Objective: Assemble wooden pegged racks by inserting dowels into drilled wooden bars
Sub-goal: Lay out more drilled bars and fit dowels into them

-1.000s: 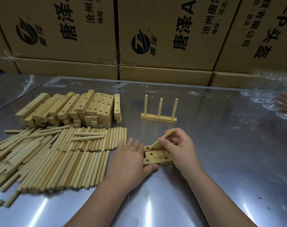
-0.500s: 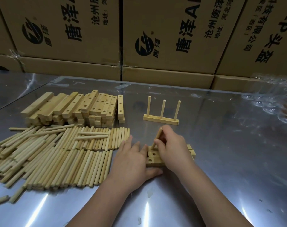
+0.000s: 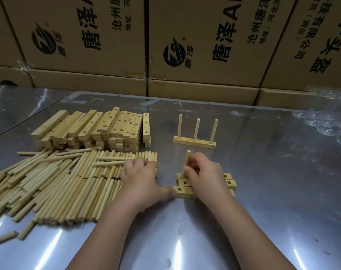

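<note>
Nearest me, my right grip (image 3: 202,178) pinches one dowel (image 3: 187,160) almost upright, its lower end seemingly at the left hole of the farthest of three drilled bars (image 3: 182,190) lying side by side on the tabletop (image 3: 272,191). My left grip (image 3: 142,178), at nine o'clock of them, is blurred over the loose dowels (image 3: 58,184), thumb against the nearest bar's end; whether it grasps anything I cannot tell. To seat this peg well I would bring it truly vertical over the hole, brace the bar so it cannot slide on the shiny metal, then press straight down with a slight twist rather than levering. Beyond, at eleven o'clock, sits the stack of bars (image 3: 88,129); at twelve, a finished rack (image 3: 195,140) with three pegs, before cardboard boxes (image 3: 204,45).
</note>
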